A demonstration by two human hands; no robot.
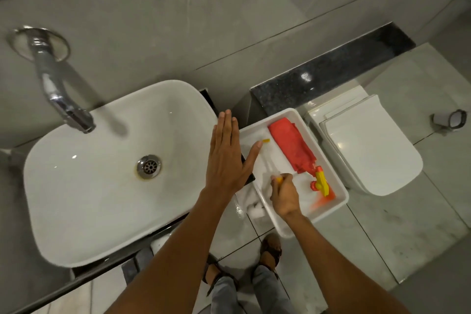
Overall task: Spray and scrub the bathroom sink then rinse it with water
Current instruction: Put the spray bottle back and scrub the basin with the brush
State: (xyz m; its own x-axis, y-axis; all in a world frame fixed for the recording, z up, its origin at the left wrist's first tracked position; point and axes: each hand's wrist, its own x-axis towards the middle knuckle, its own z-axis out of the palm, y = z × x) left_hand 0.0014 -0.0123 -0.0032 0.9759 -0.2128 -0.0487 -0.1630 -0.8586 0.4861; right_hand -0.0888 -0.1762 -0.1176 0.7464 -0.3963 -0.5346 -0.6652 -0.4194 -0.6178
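Room: grey-tiled bathroom, head view looking down; toilet point(367, 145) at right, person's feet in sandals at bottom.
Surface: dark counter edge under the sink point(107, 173), white bowl, tap point(63, 94) on the wall above its left side.
Sink state: looks dry, no foam or running water visible; yellowish stain ring around the drain point(149, 166).
Tray: white tray point(339, 201) just right of the sink, overhanging the surface edge.
Tray contents: red cloth point(290, 148); spray bottle point(321, 183) with yellow-red trigger head lying near the tray's right wall; brush point(267, 158) with pale handle and yellow tip, blurred.
Progress: likely the very start, still picking tools; spraying, scrubbing, rinsing all appear left to do.
Left hand: left hand point(229, 155) flat, fingers point(226, 125) straight and together, thumb spread out, hovering over the sink's right rim and tray edge; holds nothing.
Right hand: right hand point(284, 194) inside the tray, fingers curled and clamped on the yellow end of the brush.
Spray bottle: untouched, lying well apart from both hands.
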